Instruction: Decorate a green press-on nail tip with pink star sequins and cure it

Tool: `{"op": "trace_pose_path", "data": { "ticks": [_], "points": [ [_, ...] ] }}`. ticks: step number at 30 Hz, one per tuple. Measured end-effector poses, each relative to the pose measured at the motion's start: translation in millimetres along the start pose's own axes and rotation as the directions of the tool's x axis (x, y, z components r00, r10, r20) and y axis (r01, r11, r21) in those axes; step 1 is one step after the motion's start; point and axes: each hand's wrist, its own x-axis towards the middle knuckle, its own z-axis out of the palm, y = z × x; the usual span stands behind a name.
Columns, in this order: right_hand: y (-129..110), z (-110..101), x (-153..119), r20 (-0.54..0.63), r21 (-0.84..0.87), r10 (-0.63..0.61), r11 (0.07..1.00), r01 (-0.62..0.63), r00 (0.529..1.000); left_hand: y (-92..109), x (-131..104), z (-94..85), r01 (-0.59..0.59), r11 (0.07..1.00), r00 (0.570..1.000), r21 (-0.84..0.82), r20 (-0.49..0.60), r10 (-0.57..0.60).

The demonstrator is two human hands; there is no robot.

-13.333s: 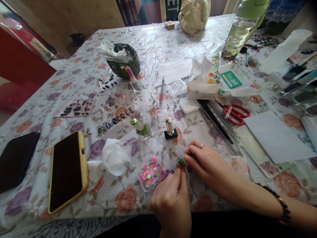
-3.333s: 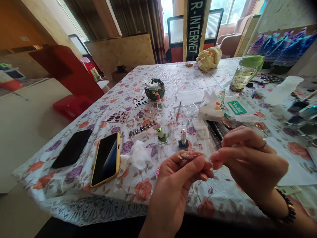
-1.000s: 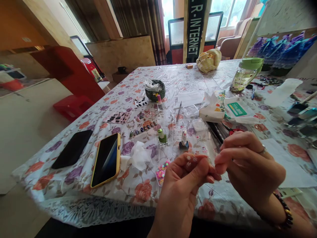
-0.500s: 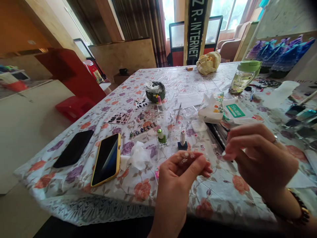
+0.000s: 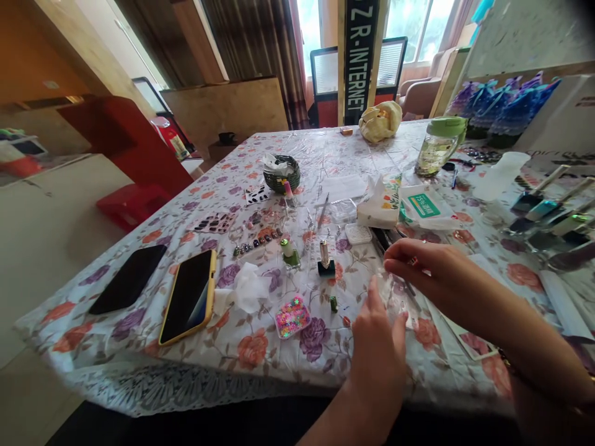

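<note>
My left hand (image 5: 379, 344) is low over the near part of the table, palm down, thumb and fingers apart. Its fingertips lie beside a clear plastic packet (image 5: 398, 297) with a faint print, partly hidden by my hands. Above the packet, my right hand (image 5: 421, 257) has thumb and fingers pinched together; what lies between them is too small to make out. To the left are a small dark green piece (image 5: 333, 303), a box of colourful flower-shaped sequins (image 5: 292, 316), a dark stand (image 5: 326, 268) bearing a silvery piece, and a green nail polish bottle (image 5: 290, 253).
Two phones (image 5: 188, 297) and crumpled tissue (image 5: 251, 286) lie to the left. Farther back are a dark basket (image 5: 282, 176), a tissue pack (image 5: 379, 204) and a green-lidded jug (image 5: 437, 148). Several bottles with brush handles (image 5: 534, 204) stand at the right.
My left hand has moved right and down, and the clear sticker sheet it pinched no longer shows in its fingers. My right hand has shifted left. The sequin box is now uncovered.
</note>
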Motion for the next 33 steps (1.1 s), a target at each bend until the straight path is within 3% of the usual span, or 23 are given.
{"op": "trace_pose_path", "data": {
  "ticks": [3, 6, 10, 13, 28, 33],
  "points": [
    [-5, 1, -2, 0.036, -0.021, -0.043, 0.999, 0.044, 0.998, 1, -7, -2.7, -0.030, 0.999, 0.998, 0.038, -0.051, 0.031],
    [-11, 1, -5, 0.071, -0.036, -0.103, 0.994, 0.106, 0.992, 7, -15, -16.3, -0.083, 0.997, 0.994, -0.009, -0.075, 0.082],
    [-18, 2, -8, 0.096, -0.056, -0.153, 0.986, 0.159, 0.984, 13, -25, -35.8, -0.127, 0.980, 0.965, -0.152, -0.246, 0.087],
    [-21, 4, -9, 0.121, -0.049, -0.167, 0.984, 0.174, 0.979, 14, -29, -42.0, -0.169, 0.975, 0.940, -0.145, -0.322, 0.115],
    [-30, 11, -13, 0.163, -0.011, -0.207, 0.977, 0.211, 0.965, 10, -30, -43.5, -0.165, 0.982, 0.934, -0.094, -0.334, 0.125],
    [-31, 16, -10, 0.031, 0.043, -0.135, 0.990, 0.133, 0.990, 9, -30, -41.0, -0.099, 0.957, 0.934, -0.273, -0.357, -0.005]
  ]
}}
